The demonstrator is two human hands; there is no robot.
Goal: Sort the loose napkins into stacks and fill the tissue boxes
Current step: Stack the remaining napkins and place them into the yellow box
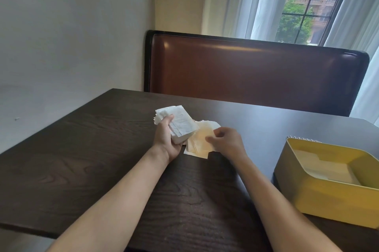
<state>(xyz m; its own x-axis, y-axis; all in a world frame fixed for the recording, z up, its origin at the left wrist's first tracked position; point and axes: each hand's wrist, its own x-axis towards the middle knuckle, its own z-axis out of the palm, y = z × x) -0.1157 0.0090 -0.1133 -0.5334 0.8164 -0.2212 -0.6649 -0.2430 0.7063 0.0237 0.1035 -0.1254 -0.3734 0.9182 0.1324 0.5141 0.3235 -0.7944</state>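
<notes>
Here, my left hand gripped a thick stack of white napkins, fingers curled round it, lifted just off the table. Just right of that stack, the loose napkins lay spread flat, and my right hand rested on them with fingers bent (whether it actually pinched a sheet, I could not tell). The yellow tissue box sat well to the right of the stack, partly filled. I judged it best to square edges before adding sheets.

White napkins, cream sheets beside them; yellow box, maybe striped behind; dark brown wood-grain table.
</notes>
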